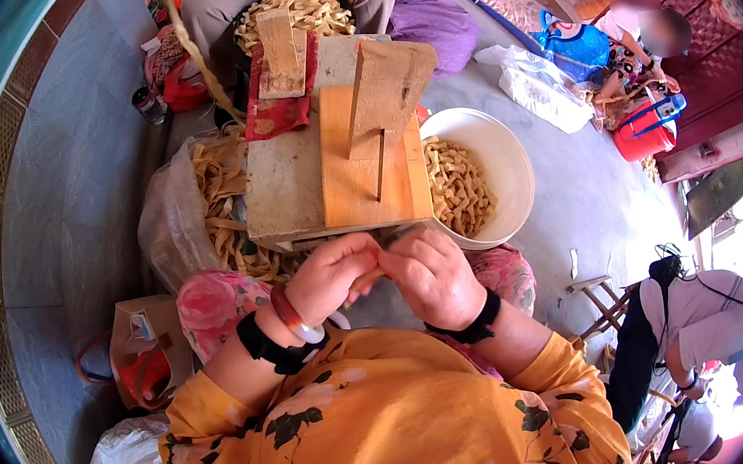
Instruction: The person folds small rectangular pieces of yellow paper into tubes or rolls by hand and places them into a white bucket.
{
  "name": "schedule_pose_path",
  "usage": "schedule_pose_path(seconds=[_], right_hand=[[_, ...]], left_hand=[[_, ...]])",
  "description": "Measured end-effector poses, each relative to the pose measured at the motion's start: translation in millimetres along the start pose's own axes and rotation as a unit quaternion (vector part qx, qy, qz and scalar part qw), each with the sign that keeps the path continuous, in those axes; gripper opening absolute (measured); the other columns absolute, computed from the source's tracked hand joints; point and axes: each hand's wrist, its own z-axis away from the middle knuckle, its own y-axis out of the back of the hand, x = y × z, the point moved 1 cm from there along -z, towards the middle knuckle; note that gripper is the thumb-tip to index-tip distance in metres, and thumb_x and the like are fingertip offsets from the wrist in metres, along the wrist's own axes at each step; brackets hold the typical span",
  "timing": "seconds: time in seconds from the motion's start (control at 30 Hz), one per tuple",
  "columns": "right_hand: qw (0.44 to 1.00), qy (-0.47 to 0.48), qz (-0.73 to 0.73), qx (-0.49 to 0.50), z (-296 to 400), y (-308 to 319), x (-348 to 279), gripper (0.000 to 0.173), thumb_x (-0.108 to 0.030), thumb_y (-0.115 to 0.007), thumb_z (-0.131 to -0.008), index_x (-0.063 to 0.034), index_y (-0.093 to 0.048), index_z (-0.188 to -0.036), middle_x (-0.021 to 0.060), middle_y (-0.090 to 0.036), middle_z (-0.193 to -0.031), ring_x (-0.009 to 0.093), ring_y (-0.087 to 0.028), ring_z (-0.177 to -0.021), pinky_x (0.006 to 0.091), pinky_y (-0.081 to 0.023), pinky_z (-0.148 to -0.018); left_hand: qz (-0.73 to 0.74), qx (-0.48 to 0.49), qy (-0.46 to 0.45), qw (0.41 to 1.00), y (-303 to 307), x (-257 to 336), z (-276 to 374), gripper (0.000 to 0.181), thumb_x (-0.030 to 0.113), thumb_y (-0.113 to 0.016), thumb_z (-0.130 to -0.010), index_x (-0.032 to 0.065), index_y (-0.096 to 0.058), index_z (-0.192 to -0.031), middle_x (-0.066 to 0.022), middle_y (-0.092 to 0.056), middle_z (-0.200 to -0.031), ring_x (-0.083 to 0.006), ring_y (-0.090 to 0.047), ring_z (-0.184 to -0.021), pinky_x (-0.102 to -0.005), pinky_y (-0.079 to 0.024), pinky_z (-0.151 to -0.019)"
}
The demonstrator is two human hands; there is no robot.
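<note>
My left hand [338, 271] and my right hand [434, 276] meet above my lap, just short of the work table. A small tan strip [365, 281] lies in the left fingers, and the right fingertips pinch at its upper end; the fingers hide most of it. Directly beyond is a wooden board [346, 193] with a narrow slot and an upright wooden block [389, 91]. To its right, a white bucket [517, 172] contains many short, folded tan pieces [456, 187]. Left of the table, a clear plastic bag [165, 219] holds long tan strips [225, 229].
Across the table [283, 194], a seated person [213, 22] has a basin of tan pieces [317, 12] and a second wooden stand [279, 48] on red cloth. A paper bag [122, 325] is at left. Other people [695, 317] and a red bucket [644, 132] are at right.
</note>
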Motion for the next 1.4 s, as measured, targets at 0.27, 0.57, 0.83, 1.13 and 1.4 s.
schedule_pose_path(seconds=[0.27,0.57,0.83,1.13,1.4], right_hand=[[0.997,-0.016,0.026,0.073,25,-11,3,0.038,-0.001,-0.061,-0.069,-0.0024,-0.057,-0.106,0.0048,-0.053,-0.064,0.024,-0.053,-0.055,0.0373,-0.043,-0.052],[0.951,-0.115,-0.273,-0.091,40,-23,-32,0.028,0.004,-0.060,-0.074,-0.0063,-0.053,-0.098,0.0115,-0.060,-0.077,0.034,-0.061,-0.073,0.0409,-0.050,-0.062],[0.996,-0.046,-0.075,-0.003,50,-22,-21,0.018,-0.002,-0.066,-0.075,-0.0062,-0.059,-0.091,0.0082,-0.061,-0.073,0.030,-0.061,-0.065,0.0362,-0.049,-0.060],[0.514,-0.503,-0.695,-0.018,60,-33,10,0.012,0.001,-0.058,-0.088,-0.0016,-0.055,-0.100,-0.0002,-0.059,-0.085,0.010,-0.054,-0.070,0.0203,-0.044,-0.066],[0.981,-0.155,-0.057,0.097,21,-17,-23,0.033,0.012,-0.052,-0.066,-0.0006,-0.052,-0.097,0.0167,-0.054,-0.089,0.038,-0.054,-0.080,0.0417,-0.048,-0.069]], left_hand=[[0.321,-0.152,-0.083,0.931,31,-46,19,0.023,0.022,-0.048,-0.090,0.0013,-0.057,-0.094,-0.0030,-0.055,-0.071,-0.0131,-0.045,-0.056,-0.0250,-0.035,-0.058],[-0.256,0.097,-0.210,0.939,-6,-29,23,0.030,0.008,-0.052,-0.092,0.0032,-0.056,-0.121,-0.0091,-0.065,-0.101,-0.0154,-0.060,-0.082,-0.0291,-0.047,-0.077],[-0.254,-0.181,-0.031,0.950,7,-61,13,0.020,0.010,-0.055,-0.091,0.0050,-0.055,-0.111,-0.0052,-0.059,-0.091,-0.0140,-0.056,-0.070,-0.0289,-0.046,-0.066],[-0.509,0.023,-0.375,0.774,-17,-28,13,0.032,0.000,-0.067,-0.074,0.0057,-0.054,-0.103,-0.0140,-0.062,-0.093,-0.0325,-0.061,-0.079,-0.0394,-0.048,-0.066],[0.045,0.038,-0.061,0.996,-6,-60,1,0.009,0.006,-0.064,-0.087,0.0048,-0.059,-0.095,0.0003,-0.057,-0.087,-0.0112,-0.056,-0.083,-0.0252,-0.045,-0.073]])
